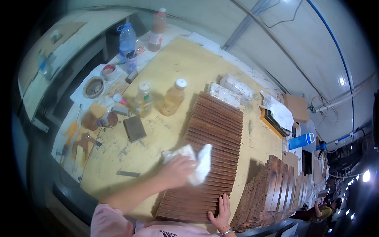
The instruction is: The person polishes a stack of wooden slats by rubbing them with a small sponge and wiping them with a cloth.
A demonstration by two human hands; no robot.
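Sleeve (110, 222); left hand (178, 171) holding cloth (203, 162), right hand (222, 214) on slats (215, 130).

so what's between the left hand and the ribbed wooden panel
In the head view, a bunched white cloth lies between the left hand and the ribbed wooden panel.

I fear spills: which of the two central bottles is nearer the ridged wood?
The amber-filled bottle; the clearer bottle stands left, farther from the ridged wood.
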